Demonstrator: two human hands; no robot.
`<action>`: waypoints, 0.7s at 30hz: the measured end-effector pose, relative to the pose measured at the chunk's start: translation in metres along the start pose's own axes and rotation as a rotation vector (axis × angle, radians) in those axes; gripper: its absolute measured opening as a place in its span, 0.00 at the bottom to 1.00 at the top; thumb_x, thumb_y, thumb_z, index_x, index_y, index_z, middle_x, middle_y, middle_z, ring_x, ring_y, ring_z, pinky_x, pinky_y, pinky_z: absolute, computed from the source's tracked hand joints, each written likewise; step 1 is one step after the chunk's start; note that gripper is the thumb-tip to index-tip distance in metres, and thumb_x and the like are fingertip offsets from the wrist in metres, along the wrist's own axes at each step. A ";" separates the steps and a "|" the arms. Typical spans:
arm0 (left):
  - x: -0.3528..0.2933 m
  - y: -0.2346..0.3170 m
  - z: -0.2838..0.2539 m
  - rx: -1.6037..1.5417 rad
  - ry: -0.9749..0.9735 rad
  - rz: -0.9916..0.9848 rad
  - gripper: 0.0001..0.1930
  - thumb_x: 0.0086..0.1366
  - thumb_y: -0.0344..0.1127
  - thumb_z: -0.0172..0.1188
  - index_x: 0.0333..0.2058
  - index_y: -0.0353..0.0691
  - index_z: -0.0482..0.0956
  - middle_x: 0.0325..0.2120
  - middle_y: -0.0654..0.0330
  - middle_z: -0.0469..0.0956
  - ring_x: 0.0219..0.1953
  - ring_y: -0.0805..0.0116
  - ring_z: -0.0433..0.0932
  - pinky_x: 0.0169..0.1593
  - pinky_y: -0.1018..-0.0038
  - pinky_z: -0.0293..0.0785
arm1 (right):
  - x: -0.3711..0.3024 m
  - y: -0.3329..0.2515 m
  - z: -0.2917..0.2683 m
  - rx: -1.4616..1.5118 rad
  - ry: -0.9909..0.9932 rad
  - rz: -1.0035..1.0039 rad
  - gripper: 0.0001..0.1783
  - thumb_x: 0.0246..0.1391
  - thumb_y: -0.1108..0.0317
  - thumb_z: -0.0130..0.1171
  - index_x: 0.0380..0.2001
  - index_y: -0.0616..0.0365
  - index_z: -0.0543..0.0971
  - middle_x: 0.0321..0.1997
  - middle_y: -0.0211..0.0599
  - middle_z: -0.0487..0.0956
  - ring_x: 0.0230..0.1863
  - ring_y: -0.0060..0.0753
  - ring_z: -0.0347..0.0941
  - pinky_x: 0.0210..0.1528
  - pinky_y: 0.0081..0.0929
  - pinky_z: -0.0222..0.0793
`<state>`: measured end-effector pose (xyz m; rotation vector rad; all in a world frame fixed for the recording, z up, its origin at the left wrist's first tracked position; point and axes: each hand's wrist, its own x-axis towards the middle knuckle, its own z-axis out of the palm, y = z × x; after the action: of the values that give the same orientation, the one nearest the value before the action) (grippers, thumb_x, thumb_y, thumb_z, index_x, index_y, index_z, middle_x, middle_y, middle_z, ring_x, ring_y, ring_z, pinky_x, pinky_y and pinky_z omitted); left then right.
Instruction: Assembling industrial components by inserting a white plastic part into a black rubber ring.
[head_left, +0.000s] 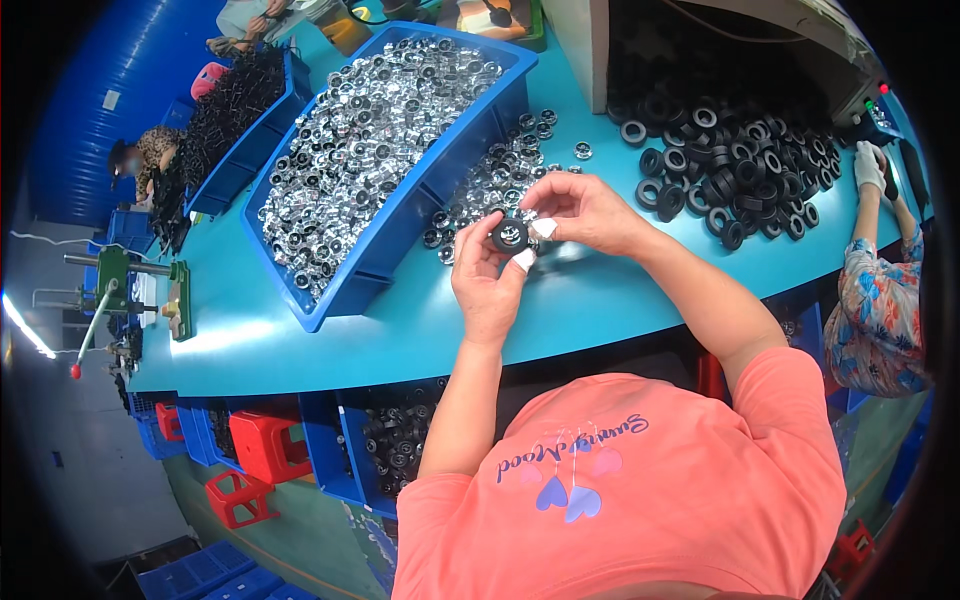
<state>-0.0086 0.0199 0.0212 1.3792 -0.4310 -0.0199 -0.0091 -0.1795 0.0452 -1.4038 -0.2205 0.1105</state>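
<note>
My left hand (484, 275) grips a small black toy wheel (510, 236), a rubber tyre with a shiny chrome hub in its centre, between thumb and fingers. Right beside it, my right hand (585, 215) is closed in a pinch at the wheel's upper right edge. What lies between those fingertips is too small to make out. White tape wraps both thumbs. Loose chrome hubs (507, 172) lie on the table just beyond my hands. A large blue bin (425, 190) heaped with chrome hubs stands to the left of them.
A pile of black tyres (735, 175) spreads over the turquoise table (440, 345) at the right. Another blue bin (240, 145) holds dark parts. A green hand press (115, 285) stands at far left. Co-workers sit around; one gloved hand (868, 168) shows at right. Red stools (265, 445) stand below.
</note>
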 end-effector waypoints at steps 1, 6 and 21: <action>0.000 0.001 0.000 0.000 0.003 -0.006 0.28 0.56 0.16 0.66 0.57 0.31 0.72 0.52 0.60 0.68 0.50 0.68 0.78 0.54 0.72 0.79 | 0.000 -0.001 0.000 -0.004 0.003 0.003 0.17 0.51 0.73 0.71 0.44 0.58 0.80 0.42 0.26 0.80 0.42 0.17 0.77 0.48 0.21 0.75; -0.001 0.003 0.001 -0.028 0.023 -0.020 0.28 0.56 0.18 0.68 0.57 0.30 0.73 0.49 0.59 0.73 0.50 0.68 0.79 0.54 0.71 0.80 | -0.001 0.000 0.001 -0.016 0.013 -0.013 0.16 0.51 0.73 0.72 0.44 0.58 0.81 0.42 0.26 0.80 0.42 0.18 0.76 0.48 0.20 0.75; -0.001 -0.005 -0.004 -0.024 0.033 -0.049 0.27 0.58 0.18 0.66 0.57 0.34 0.73 0.45 0.59 0.80 0.47 0.72 0.79 0.52 0.74 0.78 | -0.001 0.000 0.002 -0.033 0.000 -0.034 0.16 0.49 0.73 0.72 0.42 0.59 0.81 0.41 0.27 0.79 0.41 0.18 0.76 0.46 0.21 0.75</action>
<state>-0.0074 0.0234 0.0156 1.3647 -0.3688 -0.0422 -0.0106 -0.1776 0.0455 -1.4318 -0.2470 0.0789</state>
